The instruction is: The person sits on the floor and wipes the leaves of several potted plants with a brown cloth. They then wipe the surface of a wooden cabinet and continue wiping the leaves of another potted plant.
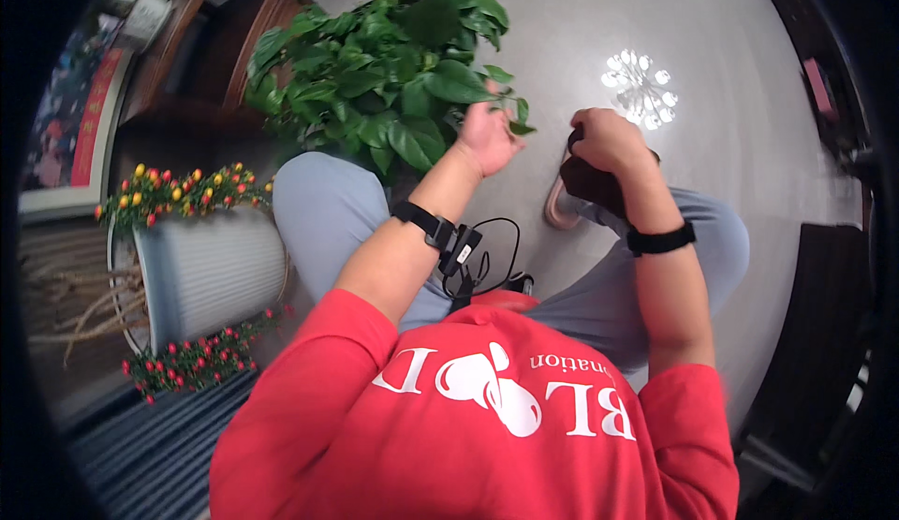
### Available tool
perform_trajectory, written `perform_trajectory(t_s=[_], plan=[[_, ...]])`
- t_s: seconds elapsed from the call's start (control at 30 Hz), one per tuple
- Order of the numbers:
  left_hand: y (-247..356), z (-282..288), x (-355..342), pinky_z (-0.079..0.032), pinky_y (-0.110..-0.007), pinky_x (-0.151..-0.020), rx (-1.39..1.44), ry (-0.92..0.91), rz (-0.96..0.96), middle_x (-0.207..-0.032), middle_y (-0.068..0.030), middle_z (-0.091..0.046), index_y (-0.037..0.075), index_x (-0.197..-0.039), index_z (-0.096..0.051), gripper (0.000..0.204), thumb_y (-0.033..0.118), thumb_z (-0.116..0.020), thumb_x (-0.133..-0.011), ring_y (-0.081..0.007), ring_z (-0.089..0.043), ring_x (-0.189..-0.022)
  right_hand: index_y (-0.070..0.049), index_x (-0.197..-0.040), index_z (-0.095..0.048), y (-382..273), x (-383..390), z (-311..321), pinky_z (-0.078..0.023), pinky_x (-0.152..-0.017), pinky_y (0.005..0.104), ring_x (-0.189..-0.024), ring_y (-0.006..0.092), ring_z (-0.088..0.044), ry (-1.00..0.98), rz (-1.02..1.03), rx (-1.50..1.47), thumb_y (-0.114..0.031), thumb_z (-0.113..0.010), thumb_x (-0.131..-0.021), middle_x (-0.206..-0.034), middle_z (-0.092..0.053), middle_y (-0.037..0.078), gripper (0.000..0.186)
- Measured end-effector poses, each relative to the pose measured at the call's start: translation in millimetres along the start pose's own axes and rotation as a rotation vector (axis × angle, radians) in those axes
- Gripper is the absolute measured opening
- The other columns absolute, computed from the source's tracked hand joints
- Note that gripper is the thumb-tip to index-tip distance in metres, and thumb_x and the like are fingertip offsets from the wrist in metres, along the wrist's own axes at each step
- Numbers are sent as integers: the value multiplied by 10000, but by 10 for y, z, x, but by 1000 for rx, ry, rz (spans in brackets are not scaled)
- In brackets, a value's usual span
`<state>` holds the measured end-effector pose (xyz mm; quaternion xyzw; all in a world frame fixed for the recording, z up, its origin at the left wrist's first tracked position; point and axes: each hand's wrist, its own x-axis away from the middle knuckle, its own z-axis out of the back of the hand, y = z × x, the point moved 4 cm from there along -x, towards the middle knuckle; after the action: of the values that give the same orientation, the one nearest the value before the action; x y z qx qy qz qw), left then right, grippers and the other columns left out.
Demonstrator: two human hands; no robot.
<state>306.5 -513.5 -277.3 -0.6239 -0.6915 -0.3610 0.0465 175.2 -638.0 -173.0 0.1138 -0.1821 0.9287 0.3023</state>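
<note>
Grey floor (712,174) backs the head view; from my end I see the leafy plant (375,80) far-left of both hands, nearer the left hand (489,140), loosely open against its rightmost leaves (456,82); the right hand (615,141) grips a dark object (595,187), long axis unclear.

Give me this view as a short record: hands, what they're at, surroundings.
left hand: at the edge of the leafy green plant, fingers partly hidden by leaves
right hand: closed on a dark object, kind unclear
worn: black bands on both forearms
person's left: pale ribbed container, red and yellow berries
floor: grey, glossy, reflecting lights
</note>
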Motion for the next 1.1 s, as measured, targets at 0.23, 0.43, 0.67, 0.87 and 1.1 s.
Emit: perform_trajectory(t_s=[0.23,0.43,0.67,0.87,1.1], plan=[[-120,-114,896,-457,-334,-903,-578,196,148,-1040,-56,-640,64,-1179,-594,483,443,-695,-896,-197,-634,-985,-114,-1166,-681,-376,179,780,-534,-870,424,-978,373,-672,347,187,-375,-160,-653,-766,-1037,-705,201,404],[1064,-25,1964,-492,-324,-915,-613,133,-268,-1192,-112,-668,42,-1208,-630,419,388,-590,-974,-207,-661,-1067,-78,-1202,-665,-946,72,980,-529,-878,355,-961,264,-694,571,371,-681,-144,-663,-793,-1037,-718,167,414],[1537,602,1931,-482,-363,-885,37,545,-545,-1007,-110,-622,11,-1066,-590,435,422,-608,-925,-233,-610,-947,-57,-1196,-661,-2033,-117,982,-509,-903,320,-1001,224,-664,669,736,-876,-113,-668,-807,-1084,-699,128,393],[1703,558,1827,-413,-302,-893,-56,676,-668,-1099,-19,-591,74,-1174,-603,510,512,-606,-913,-144,-532,-1014,-205,-1190,-658,-2771,-453,580,-550,-809,436,-935,359,-659,492,749,-271,-203,-689,-783,-1057,-641,145,408],[1768,480,1875,-198,-412,-1155,-130,635,-603,-1541,-215,-316,-3,-1493,-336,871,573,-593,-892,-312,-315,-1388,-203,-1218,-666,-2278,-902,489,-554,-841,451,-970,358,-667,171,491,208,-161,-686,-765,-1075,-672,166,455]])
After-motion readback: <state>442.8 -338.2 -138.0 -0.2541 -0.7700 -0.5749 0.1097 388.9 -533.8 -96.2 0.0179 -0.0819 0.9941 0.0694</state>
